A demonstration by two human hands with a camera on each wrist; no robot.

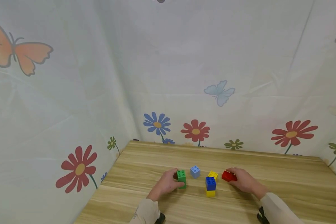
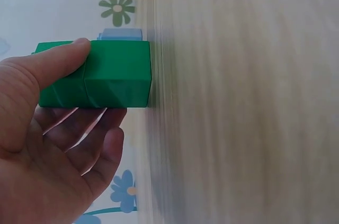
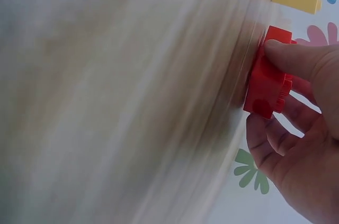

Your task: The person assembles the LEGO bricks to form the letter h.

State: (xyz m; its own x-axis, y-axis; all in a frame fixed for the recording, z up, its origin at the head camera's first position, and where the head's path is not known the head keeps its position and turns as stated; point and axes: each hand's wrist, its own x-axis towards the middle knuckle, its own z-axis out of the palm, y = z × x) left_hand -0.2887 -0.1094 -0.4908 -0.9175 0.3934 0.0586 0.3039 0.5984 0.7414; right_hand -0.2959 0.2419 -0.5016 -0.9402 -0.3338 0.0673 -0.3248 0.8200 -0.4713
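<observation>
Here, nearest, a dark blue stud brick sits on a yellow brick as a small tower. Left of that tower, the left hand has thumb and fingers clamped on two stacked green bricks, upright. Right of the tower, the right hand pinches a red brick, studs up, at the wood-grain tabletop. Just behind the tower is a second yellow brick; behind and left of it, a light blue brick. Farthest beyond the tower hangs a flower-and-butterfly curtain.
</observation>
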